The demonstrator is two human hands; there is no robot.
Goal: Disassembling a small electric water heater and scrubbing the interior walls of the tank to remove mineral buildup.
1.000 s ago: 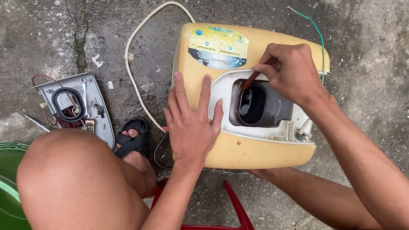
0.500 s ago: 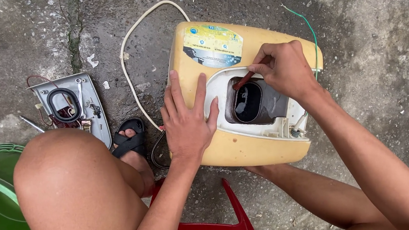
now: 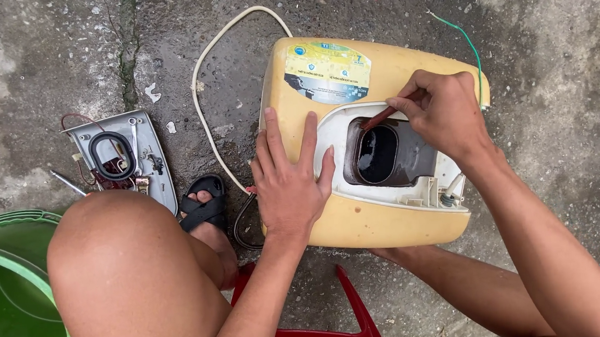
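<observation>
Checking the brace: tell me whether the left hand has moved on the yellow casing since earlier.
No. The left hand stays flat on the yellow casing, fingers spread just left of its white opening, as before.

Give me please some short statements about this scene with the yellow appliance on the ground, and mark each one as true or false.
1. The left hand lies flat, fingers spread, on the yellow housing. True.
2. The right hand is empty. False: its fingers pinch a thin reddish-brown tool whose tip reaches the dark inner chamber.
3. A white cord curves over the concrete from the housing. True.
4. The grey cover plate rests on top of the housing. False: it lies apart on the ground, to its left.
5. The green tub stands at the lower left. True.
6. The foot is bare. False: it wears a black sandal.
</observation>
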